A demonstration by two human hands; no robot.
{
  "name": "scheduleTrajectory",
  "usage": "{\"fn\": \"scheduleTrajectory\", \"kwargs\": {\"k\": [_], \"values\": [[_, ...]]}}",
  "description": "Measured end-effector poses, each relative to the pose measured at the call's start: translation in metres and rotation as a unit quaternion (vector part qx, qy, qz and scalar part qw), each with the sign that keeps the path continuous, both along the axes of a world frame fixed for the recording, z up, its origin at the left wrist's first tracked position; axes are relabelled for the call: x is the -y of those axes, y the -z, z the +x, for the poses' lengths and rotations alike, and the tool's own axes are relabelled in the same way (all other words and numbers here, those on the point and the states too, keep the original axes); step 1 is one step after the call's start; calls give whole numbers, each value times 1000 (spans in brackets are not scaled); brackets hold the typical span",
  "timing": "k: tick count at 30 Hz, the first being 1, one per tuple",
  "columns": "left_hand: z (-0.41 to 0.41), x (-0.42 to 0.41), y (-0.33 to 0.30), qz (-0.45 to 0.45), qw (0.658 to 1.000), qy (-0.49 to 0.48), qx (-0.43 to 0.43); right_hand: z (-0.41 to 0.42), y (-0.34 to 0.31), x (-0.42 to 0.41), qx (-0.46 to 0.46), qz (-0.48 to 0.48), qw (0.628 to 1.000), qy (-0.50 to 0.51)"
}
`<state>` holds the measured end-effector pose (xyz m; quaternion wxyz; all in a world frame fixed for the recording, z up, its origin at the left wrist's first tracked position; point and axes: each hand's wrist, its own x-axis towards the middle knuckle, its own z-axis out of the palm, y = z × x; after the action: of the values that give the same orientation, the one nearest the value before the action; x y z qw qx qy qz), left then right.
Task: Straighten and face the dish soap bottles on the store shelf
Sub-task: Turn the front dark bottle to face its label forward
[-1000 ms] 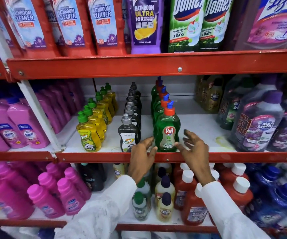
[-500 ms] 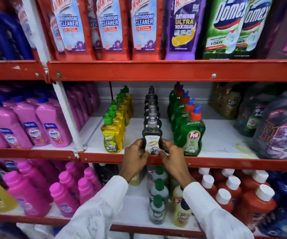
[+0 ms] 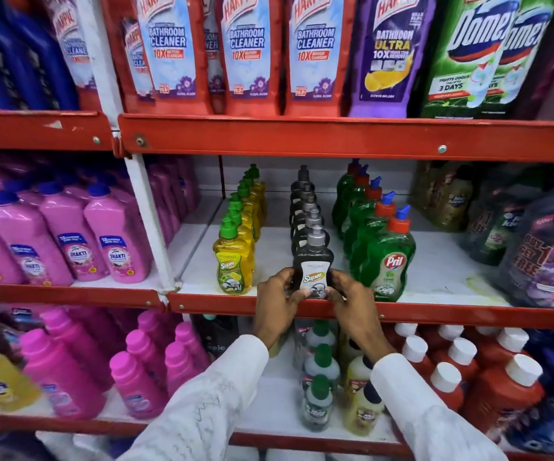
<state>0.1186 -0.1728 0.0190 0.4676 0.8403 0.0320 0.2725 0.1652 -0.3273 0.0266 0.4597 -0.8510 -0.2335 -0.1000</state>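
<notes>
Three rows of dish soap bottles run front to back on the middle shelf point(image 3: 435, 287). The front black Super bottle point(image 3: 314, 261) stands at the shelf's front edge with its label facing me. My left hand point(image 3: 275, 304) grips its left side and my right hand point(image 3: 352, 307) grips its right side. A row of yellow Super bottles point(image 3: 232, 264) with green caps stands to the left. A row of green Pril bottles point(image 3: 388, 261) with orange caps stands to the right, curving slightly leftward toward the back.
Pink Shakti bottles point(image 3: 69, 241) fill the left bay behind a white upright point(image 3: 149, 221). Purple wrapped packs point(image 3: 548, 254) crowd the shelf's right end. Harpic and Domex bottles point(image 3: 249, 51) stand above the red shelf lip point(image 3: 335, 138). Red bottles with white caps point(image 3: 488, 377) sit below.
A second ago both hands were open beside the front Pril bottle. They moved left and closed on the front black Super bottle, and they still hold it now.
</notes>
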Motion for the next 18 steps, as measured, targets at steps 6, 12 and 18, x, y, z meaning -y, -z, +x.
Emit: {"fn": "scheduleTrajectory", "kwargs": {"k": [6, 12, 18], "values": [[-6, -1, -4, -19, 999, 29, -16, -3, 4, -3, -5, 17, 1000, 15], [-57, -35, -11, -29, 987, -97, 121, -57, -8, -23, 123, 199, 962, 138], [-70, -108, -4, -94, 972, -176, 120, -65, -4, -106, 56, 108, 993, 1]]}}
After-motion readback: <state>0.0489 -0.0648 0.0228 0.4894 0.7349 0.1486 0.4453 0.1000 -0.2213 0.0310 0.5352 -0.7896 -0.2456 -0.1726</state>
